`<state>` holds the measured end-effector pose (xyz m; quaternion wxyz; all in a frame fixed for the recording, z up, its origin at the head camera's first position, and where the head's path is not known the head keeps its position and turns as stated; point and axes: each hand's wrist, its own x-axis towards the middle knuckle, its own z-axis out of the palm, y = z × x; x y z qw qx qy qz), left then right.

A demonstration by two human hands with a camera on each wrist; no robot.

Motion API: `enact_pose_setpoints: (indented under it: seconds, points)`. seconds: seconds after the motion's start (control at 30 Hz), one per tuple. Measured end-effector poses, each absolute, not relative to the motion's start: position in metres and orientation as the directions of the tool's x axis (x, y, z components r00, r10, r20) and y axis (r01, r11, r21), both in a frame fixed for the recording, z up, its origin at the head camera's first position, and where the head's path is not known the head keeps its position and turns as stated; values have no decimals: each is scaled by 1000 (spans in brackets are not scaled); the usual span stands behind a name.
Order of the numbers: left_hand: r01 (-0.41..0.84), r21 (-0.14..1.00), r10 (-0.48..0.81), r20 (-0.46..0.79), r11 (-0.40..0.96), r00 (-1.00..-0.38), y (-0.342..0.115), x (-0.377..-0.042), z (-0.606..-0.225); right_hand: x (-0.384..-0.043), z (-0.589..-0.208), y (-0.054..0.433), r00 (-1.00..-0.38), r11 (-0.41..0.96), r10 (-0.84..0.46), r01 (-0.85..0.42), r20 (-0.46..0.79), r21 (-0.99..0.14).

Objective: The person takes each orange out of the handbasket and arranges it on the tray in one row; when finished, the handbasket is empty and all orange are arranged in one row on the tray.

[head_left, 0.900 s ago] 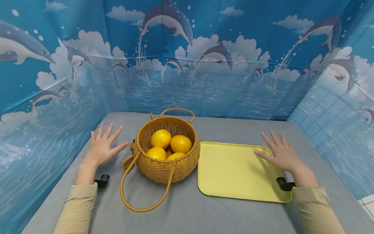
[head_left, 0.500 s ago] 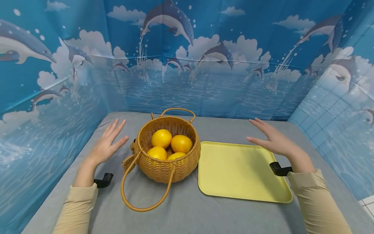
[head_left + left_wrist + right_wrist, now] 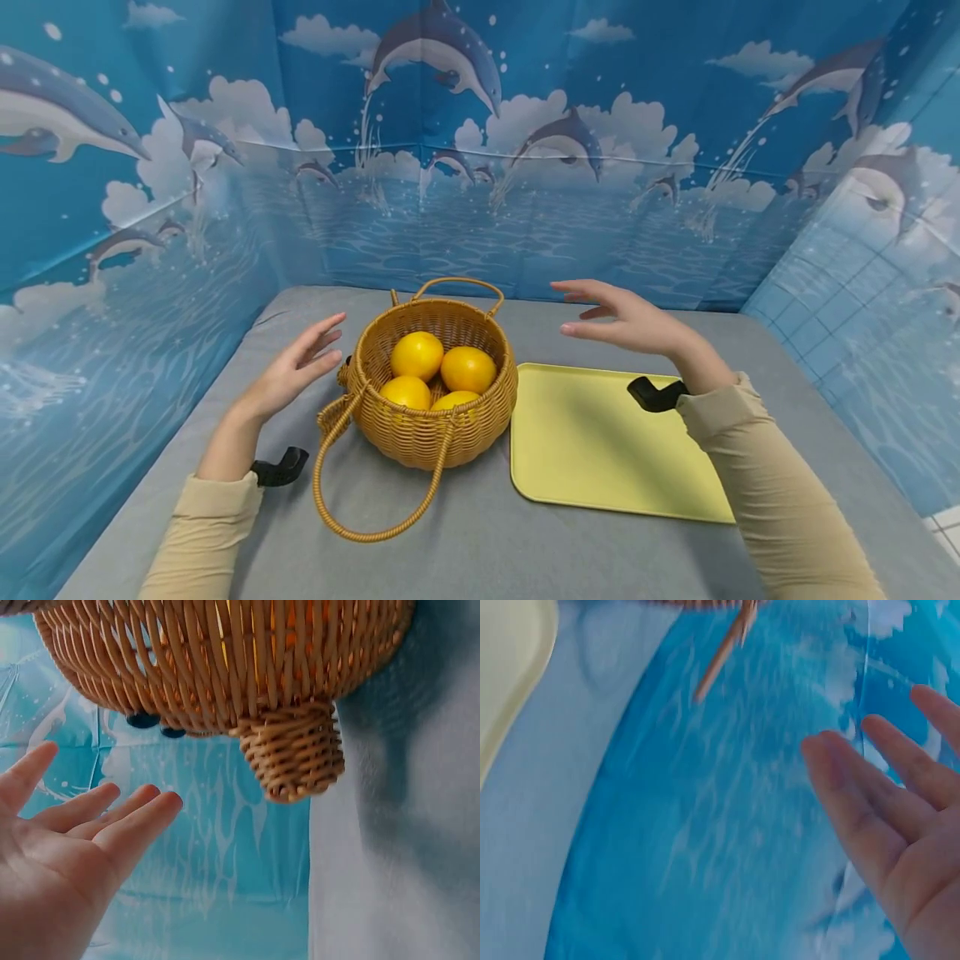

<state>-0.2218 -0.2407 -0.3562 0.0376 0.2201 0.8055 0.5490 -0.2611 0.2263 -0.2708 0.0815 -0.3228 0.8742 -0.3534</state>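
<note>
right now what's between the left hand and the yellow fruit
The left side of the basket stands between the left hand and the yellow fruit, as the head view shows; the left wrist view shows yellow through its weave.

A wicker basket (image 3: 423,440) stands on the table (image 3: 487,554), with four fruits (image 3: 416,356) inside, two at the back and two at the front. One handle (image 3: 372,536) extends before the basket, the other handle (image 3: 461,280) behind. The tray (image 3: 592,450) lies just right of the basket. The left hand (image 3: 288,371) is left of the basket; the right hand (image 3: 630,321) is above the tray's far side. A curtain (image 3: 480,233) hangs behind the table.
</note>
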Motion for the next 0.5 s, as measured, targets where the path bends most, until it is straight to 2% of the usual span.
enact_pose_setpoints:
  seconds: [0.33,0.5]
  points:
    - [286,914,379,165,288,-911,-232,-227,-367,-278,-277,159,-624,374,-780,-516,39,-771]
    - [270,915,384,143,300,-912,-229,-230,-370,-286,-280,134,-568,384,-823,-521,-26,-762]
